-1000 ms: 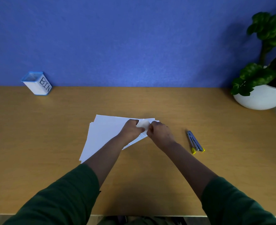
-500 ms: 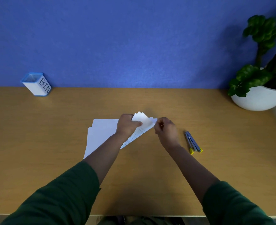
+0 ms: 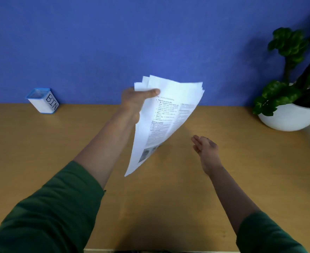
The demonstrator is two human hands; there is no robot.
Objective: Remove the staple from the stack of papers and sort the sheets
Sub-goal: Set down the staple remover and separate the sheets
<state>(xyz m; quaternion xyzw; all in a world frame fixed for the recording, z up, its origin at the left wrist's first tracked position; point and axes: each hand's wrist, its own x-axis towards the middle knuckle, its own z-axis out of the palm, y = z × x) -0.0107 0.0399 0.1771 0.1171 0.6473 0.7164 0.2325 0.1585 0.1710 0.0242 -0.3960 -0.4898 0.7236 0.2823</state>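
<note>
The papers [image 3: 166,114], flat on the desk [image 3: 41,152] a second ago, now hang in the air, pinched at a top corner by the left hand [image 3: 136,99], printed side showing; the right hand [image 3: 206,147] is off the corner, open and empty, low over the desk; the staple remover is out of sight.

A small white container [image 3: 44,100] with a blue rim and "BIN" lettered on its side sits at the far left of the wooden desk [image 3: 41,143], tilted a little and close against the blue wall [image 3: 96,42]. At the far right, a round white pot [image 3: 292,117] holds a leafy green plant [image 3: 287,70], which throws a soft shadow onto the wall behind.
</note>
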